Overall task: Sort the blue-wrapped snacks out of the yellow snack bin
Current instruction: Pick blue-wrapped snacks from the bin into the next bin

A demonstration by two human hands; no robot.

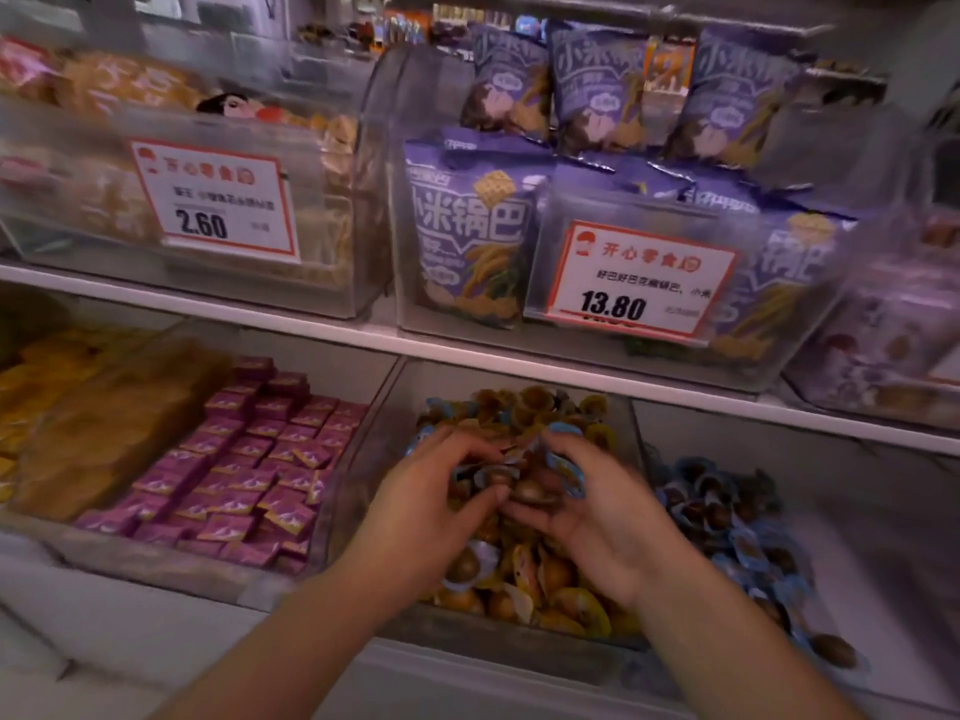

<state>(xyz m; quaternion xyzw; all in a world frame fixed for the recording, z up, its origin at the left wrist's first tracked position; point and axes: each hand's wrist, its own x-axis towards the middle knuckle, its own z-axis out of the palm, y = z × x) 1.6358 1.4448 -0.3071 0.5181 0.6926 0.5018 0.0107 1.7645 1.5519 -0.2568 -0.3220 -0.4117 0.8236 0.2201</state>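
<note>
A clear bin (519, 639) on the lower shelf holds small round snacks in yellow wrappers (561, 589), with some blue-wrapped ones mixed in. Both hands are inside it, close together over the pile. My left hand (441, 485) curls its fingers round blue-wrapped snacks (493, 472). Against it, my right hand (582, 504) cups and grips several blue-wrapped snacks (569, 472). Right of the bin lies a heap of blue-wrapped snacks (727, 517).
Left of the bin sits a bin of purple square packets (249, 475), then yellow and tan packs (104, 423). The shelf above carries purple snack bags (467, 241) with price tags 13.80 (639, 283) and 2.60 (218, 200).
</note>
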